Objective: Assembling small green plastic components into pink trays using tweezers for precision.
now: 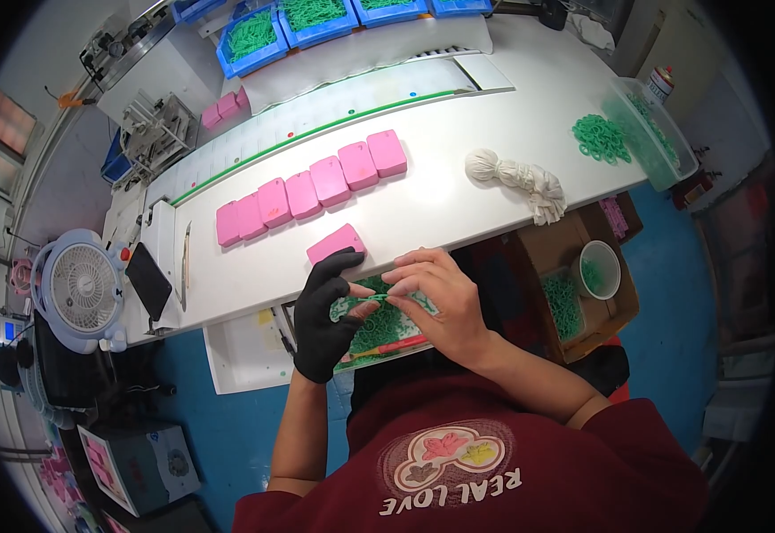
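My left hand (325, 315) wears a black glove with bare thumb and index fingertips. It pinches a small green plastic piece (371, 298). From the other side, the bare fingertips of my right hand (445, 306) close on the same piece. Its exact shape is too small to make out. Below both hands sits a tray of loose green pieces (374, 336), partly covered by my fingers. A red stick-like tool (396, 346) lies across the tray. Just beyond my left hand, a single pink block (336, 242) rests at the table's near edge.
A row of several pink blocks (303, 194) crosses the white table (441, 195). To the right are a knotted white cloth (516, 182), green rings (601, 138) and a clear bin (672, 164). A fan (81, 289) and tablet (149, 280) stand left. Blue bins (254, 58) line the back.
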`<action>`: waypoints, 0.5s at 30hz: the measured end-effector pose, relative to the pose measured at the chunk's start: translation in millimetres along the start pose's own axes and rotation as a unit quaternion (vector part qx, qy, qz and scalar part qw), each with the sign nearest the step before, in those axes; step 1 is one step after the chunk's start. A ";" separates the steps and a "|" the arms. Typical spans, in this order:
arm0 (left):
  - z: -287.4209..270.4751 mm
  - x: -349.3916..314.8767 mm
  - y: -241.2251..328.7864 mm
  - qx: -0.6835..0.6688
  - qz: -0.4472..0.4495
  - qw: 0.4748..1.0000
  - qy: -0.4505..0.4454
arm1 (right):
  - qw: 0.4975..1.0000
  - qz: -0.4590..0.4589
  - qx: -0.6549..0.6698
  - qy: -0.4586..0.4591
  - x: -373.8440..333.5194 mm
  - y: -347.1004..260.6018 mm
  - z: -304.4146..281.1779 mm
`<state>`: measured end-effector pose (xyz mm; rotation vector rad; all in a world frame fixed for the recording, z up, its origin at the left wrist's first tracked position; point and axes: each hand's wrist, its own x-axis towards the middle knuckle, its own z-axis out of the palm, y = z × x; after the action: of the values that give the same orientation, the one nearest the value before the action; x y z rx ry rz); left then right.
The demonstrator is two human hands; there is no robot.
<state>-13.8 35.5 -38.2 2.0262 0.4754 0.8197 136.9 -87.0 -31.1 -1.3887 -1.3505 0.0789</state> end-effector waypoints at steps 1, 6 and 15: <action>0.0 -0.2 0.1 0.000 0.000 1.000 0.000 | 1.000 0.000 0.000 0.000 0.2 -0.2 0.0; 0.0 -0.4 1.2 0.011 -0.004 1.000 0.000 | 1.000 -0.020 -0.006 -0.003 2.3 -1.2 -0.1; 1.3 -0.5 1.6 0.000 -0.002 1.000 0.005 | 1.000 -0.021 -0.004 0.000 2.0 -1.3 0.8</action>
<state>-13.2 33.5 -37.6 2.0212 0.4845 0.8291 136.2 -85.4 -29.3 -1.3670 -1.3793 0.0454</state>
